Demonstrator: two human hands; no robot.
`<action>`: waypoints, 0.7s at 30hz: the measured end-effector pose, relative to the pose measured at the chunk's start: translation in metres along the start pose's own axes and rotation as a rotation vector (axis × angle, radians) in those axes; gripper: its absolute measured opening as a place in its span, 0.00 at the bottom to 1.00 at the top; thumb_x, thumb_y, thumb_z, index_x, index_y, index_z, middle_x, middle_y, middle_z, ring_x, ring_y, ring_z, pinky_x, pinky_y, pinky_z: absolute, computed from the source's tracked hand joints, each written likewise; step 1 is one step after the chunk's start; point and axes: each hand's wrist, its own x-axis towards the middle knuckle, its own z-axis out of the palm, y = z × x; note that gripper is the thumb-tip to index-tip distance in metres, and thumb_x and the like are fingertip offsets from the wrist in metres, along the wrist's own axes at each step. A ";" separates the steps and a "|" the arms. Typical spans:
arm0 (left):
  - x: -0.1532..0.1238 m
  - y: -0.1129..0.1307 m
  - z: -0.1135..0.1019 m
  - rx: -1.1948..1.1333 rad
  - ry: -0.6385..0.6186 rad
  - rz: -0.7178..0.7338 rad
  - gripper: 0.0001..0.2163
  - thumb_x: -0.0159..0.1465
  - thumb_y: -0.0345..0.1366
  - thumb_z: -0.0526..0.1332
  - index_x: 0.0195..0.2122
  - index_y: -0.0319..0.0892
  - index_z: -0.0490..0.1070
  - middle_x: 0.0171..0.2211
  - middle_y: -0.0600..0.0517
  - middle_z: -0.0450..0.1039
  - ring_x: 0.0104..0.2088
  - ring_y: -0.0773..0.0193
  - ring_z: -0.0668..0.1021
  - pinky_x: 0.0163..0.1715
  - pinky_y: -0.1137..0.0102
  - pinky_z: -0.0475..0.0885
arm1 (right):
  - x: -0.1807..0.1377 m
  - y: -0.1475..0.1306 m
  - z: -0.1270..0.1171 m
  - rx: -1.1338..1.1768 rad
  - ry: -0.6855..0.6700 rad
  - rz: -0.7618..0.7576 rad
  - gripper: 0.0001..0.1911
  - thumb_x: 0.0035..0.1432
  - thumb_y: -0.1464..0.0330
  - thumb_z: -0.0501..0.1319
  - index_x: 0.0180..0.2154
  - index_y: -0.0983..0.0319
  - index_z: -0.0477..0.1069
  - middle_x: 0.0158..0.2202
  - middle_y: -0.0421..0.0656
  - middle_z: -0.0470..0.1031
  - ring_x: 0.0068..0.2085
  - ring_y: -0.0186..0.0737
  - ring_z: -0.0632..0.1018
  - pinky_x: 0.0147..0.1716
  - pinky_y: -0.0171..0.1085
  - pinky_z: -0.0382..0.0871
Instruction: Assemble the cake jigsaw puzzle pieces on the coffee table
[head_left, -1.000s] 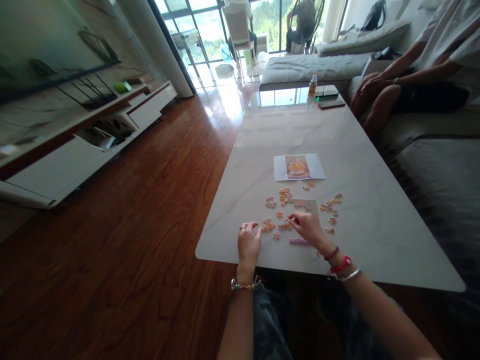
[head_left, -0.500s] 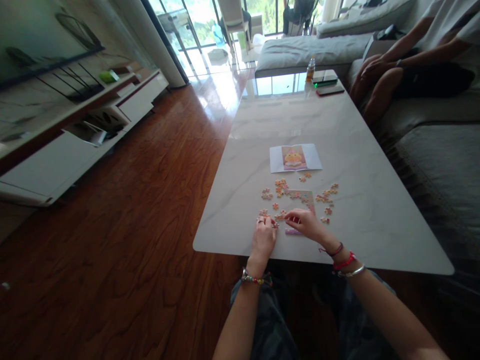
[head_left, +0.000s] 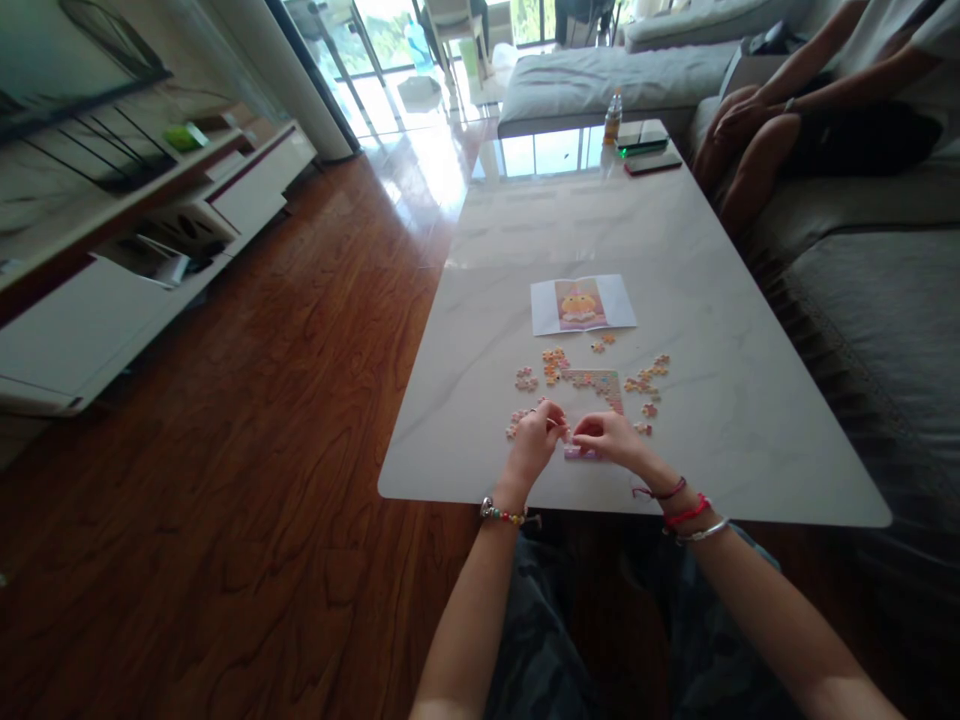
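Note:
My left hand (head_left: pixel 534 442) is closed in a pinch on a small pale puzzle piece at its fingertips, just above the table. Close beside it on the right, my right hand (head_left: pixel 611 438) has its thumb and fingers pressed together; whatever they hold is too small to make out. Below the fingertips lies a purple puzzle strip (head_left: pixel 577 453). Beyond the hands, a partly joined puzzle (head_left: pixel 600 378) forms a corner. Loose puzzle pieces lie around it: an orange cluster (head_left: pixel 553 364), a pinkish cluster (head_left: pixel 526 379) and a yellowish group (head_left: pixel 646 377). My left hand partly hides more pieces (head_left: pixel 514 424).
A folded sheet with a printed picture (head_left: pixel 582 304) lies past the pieces on the marble-patterned table (head_left: pixel 465 430). A bottle (head_left: pixel 613 118) and phones (head_left: pixel 651 164) are at the far end. Someone sits on the sofa (head_left: pixel 862 245) at right, hands (head_left: pixel 739 120) together.
My left hand has lifted from the pieces at left and moved right and forward, close to my right hand. My right hand stays nearly in place. The whole view has shifted slightly.

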 end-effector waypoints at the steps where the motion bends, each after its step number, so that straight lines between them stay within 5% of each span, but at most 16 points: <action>1: 0.001 0.000 0.001 0.008 -0.024 0.016 0.07 0.53 0.25 0.57 0.31 0.42 0.63 0.27 0.56 0.72 0.28 0.70 0.76 0.32 0.75 0.68 | 0.000 0.001 -0.001 0.001 -0.002 -0.002 0.11 0.45 0.64 0.61 0.27 0.66 0.71 0.21 0.43 0.74 0.21 0.31 0.71 0.17 0.28 0.61; 7: 0.006 -0.007 0.006 -0.001 -0.100 0.095 0.10 0.54 0.27 0.58 0.36 0.43 0.63 0.28 0.57 0.72 0.30 0.70 0.76 0.32 0.76 0.68 | 0.000 -0.001 -0.001 -0.037 0.042 -0.066 0.17 0.45 0.63 0.61 0.38 0.65 0.71 0.22 0.41 0.75 0.21 0.31 0.71 0.19 0.28 0.61; 15: -0.023 -0.010 -0.009 0.259 0.163 0.021 0.06 0.60 0.32 0.52 0.36 0.42 0.65 0.34 0.50 0.70 0.36 0.66 0.74 0.39 0.69 0.68 | -0.002 -0.012 0.006 -0.369 0.122 -0.088 0.07 0.47 0.68 0.59 0.27 0.63 0.76 0.25 0.42 0.77 0.26 0.34 0.74 0.26 0.30 0.63; 21: -0.061 0.003 0.000 0.480 0.017 0.012 0.11 0.60 0.32 0.51 0.44 0.44 0.66 0.42 0.48 0.68 0.40 0.64 0.71 0.40 0.69 0.69 | 0.000 -0.010 0.009 -0.524 0.157 -0.136 0.06 0.47 0.71 0.59 0.27 0.62 0.76 0.27 0.43 0.77 0.29 0.35 0.75 0.28 0.31 0.63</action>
